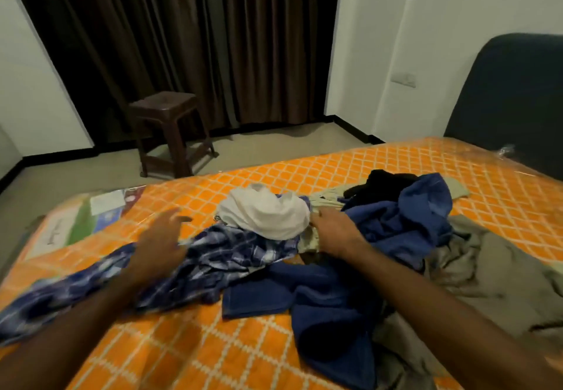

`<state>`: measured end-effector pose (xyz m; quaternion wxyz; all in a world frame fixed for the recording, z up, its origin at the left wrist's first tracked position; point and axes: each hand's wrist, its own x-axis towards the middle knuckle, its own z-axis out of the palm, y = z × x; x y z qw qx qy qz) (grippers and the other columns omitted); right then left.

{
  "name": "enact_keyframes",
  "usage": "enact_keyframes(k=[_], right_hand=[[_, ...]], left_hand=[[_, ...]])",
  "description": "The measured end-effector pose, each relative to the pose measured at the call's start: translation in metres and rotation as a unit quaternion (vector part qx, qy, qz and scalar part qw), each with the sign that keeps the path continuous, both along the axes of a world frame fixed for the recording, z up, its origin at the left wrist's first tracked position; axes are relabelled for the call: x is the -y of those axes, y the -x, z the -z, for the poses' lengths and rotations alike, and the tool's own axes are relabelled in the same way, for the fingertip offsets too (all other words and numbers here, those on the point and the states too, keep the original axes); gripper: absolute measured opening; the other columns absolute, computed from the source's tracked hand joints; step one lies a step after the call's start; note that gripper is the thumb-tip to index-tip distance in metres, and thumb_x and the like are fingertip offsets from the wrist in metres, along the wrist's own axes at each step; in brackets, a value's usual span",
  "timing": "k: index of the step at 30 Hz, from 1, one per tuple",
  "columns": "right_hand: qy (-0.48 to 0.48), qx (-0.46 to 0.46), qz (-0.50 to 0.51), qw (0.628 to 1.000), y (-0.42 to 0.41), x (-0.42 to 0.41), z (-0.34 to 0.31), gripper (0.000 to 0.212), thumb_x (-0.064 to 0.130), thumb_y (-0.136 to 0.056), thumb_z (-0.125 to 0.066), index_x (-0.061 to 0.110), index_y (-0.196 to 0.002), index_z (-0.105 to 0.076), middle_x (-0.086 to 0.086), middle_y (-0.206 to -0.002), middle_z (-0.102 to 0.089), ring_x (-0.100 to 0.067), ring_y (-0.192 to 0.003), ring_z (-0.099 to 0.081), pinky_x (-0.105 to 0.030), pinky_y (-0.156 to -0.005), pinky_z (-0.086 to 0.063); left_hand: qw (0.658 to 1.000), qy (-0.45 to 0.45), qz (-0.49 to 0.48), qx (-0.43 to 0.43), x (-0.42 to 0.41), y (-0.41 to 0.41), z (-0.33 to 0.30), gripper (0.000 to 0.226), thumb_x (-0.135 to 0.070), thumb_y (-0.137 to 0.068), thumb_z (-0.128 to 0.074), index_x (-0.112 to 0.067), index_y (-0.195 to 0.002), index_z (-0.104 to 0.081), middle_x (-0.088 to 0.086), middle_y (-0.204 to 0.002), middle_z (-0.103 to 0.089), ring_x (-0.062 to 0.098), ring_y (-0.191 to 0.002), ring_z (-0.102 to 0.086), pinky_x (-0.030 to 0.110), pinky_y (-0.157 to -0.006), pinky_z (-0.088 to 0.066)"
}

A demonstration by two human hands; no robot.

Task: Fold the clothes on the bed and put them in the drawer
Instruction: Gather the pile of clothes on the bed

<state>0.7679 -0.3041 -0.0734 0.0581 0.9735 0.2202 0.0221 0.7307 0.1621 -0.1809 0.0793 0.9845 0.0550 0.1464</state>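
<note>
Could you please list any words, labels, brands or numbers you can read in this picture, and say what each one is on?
None can be read.
Large label under the clear wrap at the mattress corner: script-like print, too blurred to read.
Small white card beside it: print too small to read.
Clothes, stool and wall switch: no text visible.
</note>
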Motion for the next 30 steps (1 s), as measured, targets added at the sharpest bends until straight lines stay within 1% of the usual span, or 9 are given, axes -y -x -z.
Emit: enact_keyframes(k=[3,5,7,11,17,22,25,28,30], right_hand=[[-0.055,-0.062,0.038,0.996,-0.011,-0.033,0.053,0.110,0.069,-0.075,-0.055,0.016,-0.159,-0.008,-0.015,-0.164,-0.013,-0.045,-0.148,-0.018,-0.071,-0.116,0.001],[-0.042,-0.082,0.083,0.992,-0.020,-0.024,0.082,0.136,0.093,-0.059,-0.043,0.022,-0.158,0.019,-0.014,-0.167,0.013,-0.047,-0.151,0.007,-0.067,-0.090,0.039],[-0.019,-0.069,0.101,0.992,-0.031,-0.009,0.104,0.136,0.096,-0.063,-0.045,0.024,-0.157,0.023,-0.017,-0.167,0.012,-0.047,-0.151,0.009,-0.063,-0.084,0.044],[0.046,-0.025,0.129,0.990,-0.060,0.028,0.122,0.102,0.066,-0.090,-0.055,0.031,-0.160,0.009,-0.023,-0.165,-0.008,-0.042,-0.153,-0.007,-0.071,-0.108,0.019],[0.071,-0.033,0.214,0.974,-0.086,0.090,0.104,0.066,0.038,-0.101,-0.043,0.035,-0.159,-0.011,-0.020,-0.163,-0.017,-0.041,-0.149,-0.017,-0.069,-0.115,-0.006],[0.068,-0.072,0.290,0.952,-0.084,0.151,0.087,0.059,0.033,-0.100,-0.046,0.037,-0.154,-0.026,-0.017,-0.160,-0.023,-0.043,-0.145,-0.021,-0.070,-0.114,-0.018],[0.092,-0.154,0.257,0.950,-0.076,0.146,0.084,0.071,0.056,-0.093,-0.053,0.031,-0.153,-0.025,-0.018,-0.159,-0.021,-0.040,-0.148,-0.017,-0.074,-0.113,-0.004],[-0.096,-0.167,0.126,0.973,-0.062,0.097,0.068,0.065,0.070,-0.083,-0.053,0.025,-0.129,-0.052,-0.016,-0.138,-0.047,-0.040,-0.135,-0.042,-0.065,-0.113,-0.028],[-0.262,-0.147,0.017,0.954,-0.055,0.045,0.062,0.049,0.035,-0.083,-0.070,0.014,-0.125,-0.058,-0.020,-0.132,-0.053,-0.040,-0.126,-0.051,-0.054,-0.103,-0.043]], left_hand=[[0.955,-0.023,0.153,-0.253,0.149,0.039,-0.054,0.118,-0.077,-0.067,-0.053,-0.024,-0.159,-0.004,0.003,-0.166,-0.005,0.030,-0.144,-0.035,0.046,-0.108,-0.042],[0.943,-0.031,0.142,-0.300,0.151,0.025,-0.020,0.121,-0.067,-0.070,-0.058,-0.032,-0.155,0.020,0.008,-0.167,0.001,0.035,-0.141,-0.040,0.046,-0.105,-0.045],[0.947,-0.033,0.078,-0.311,0.147,0.022,0.001,0.112,-0.045,-0.077,-0.066,-0.025,-0.158,0.008,0.017,-0.160,-0.019,0.040,-0.132,-0.048,0.048,-0.097,-0.050],[0.975,-0.016,0.067,-0.211,0.126,0.013,0.014,0.062,-0.027,-0.083,-0.067,-0.016,-0.138,-0.039,0.013,-0.121,-0.055,0.034,-0.104,-0.063,0.047,-0.079,-0.054],[0.953,0.242,-0.019,-0.181,0.115,-0.008,-0.028,0.034,0.006,-0.098,-0.040,-0.005,-0.124,-0.058,0.020,-0.132,-0.058,0.037,-0.112,-0.056,0.047,-0.089,-0.042],[0.927,0.285,0.028,-0.241,0.119,0.012,-0.030,0.043,-0.005,-0.103,-0.047,-0.019,-0.143,-0.042,0.011,-0.152,-0.042,0.020,-0.114,-0.051,0.033,-0.091,-0.039],[0.920,0.243,0.135,-0.278,0.129,0.024,-0.034,0.048,-0.040,-0.098,-0.061,-0.037,-0.141,-0.039,-0.021,-0.145,-0.036,0.003,-0.127,-0.043,0.030,-0.105,-0.036],[0.933,0.140,0.238,-0.230,0.139,0.039,-0.035,0.033,-0.072,-0.089,-0.054,-0.043,-0.104,-0.054,-0.021,-0.111,-0.049,0.002,-0.100,-0.052,0.028,-0.087,-0.046],[0.936,0.082,0.276,-0.202,0.144,0.041,-0.027,0.027,-0.063,-0.095,-0.050,-0.037,-0.089,-0.048,-0.013,-0.101,-0.043,0.008,-0.088,-0.047,0.030,-0.078,-0.046]])
